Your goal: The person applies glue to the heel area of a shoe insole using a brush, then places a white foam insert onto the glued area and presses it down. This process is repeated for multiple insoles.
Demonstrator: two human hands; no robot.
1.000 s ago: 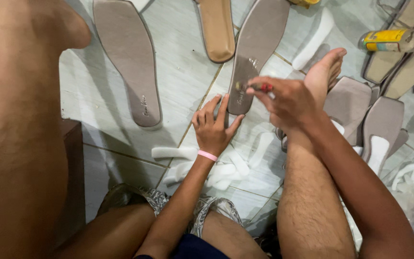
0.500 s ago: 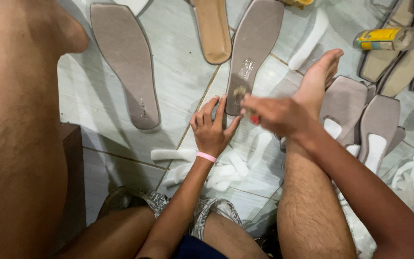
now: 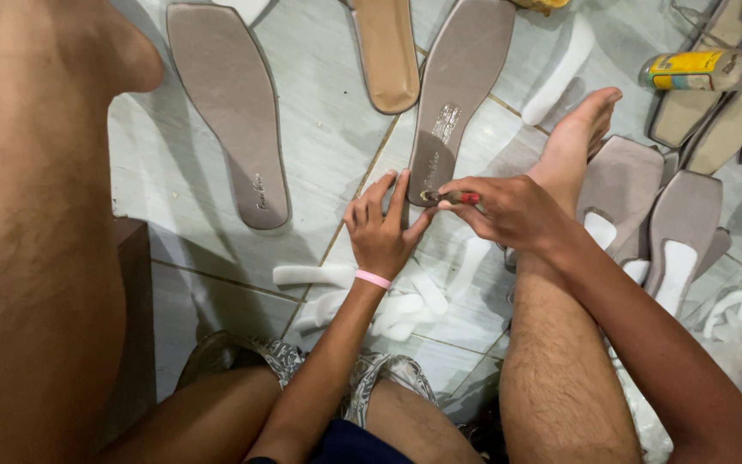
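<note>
A long grey insole (image 3: 457, 94) lies on the tiled floor between my legs, with a shiny glue patch near its middle. My left hand (image 3: 384, 228), wearing a pink wristband, presses flat on the floor against the insole's near end. My right hand (image 3: 508, 206) pinches a small brush with a red handle (image 3: 453, 198), its tip touching the heel end of that insole.
Another grey insole (image 3: 234, 103) and a tan one (image 3: 386, 51) lie further out. White foam strips (image 3: 388, 301) sit near my left wrist. More soles (image 3: 680, 223) and a yellow glue container (image 3: 689, 70) are at the right. My legs flank the spot.
My right hand has brought the brush down and left from above my knee to the insole's heel end. My left hand has stayed by the insole.
</note>
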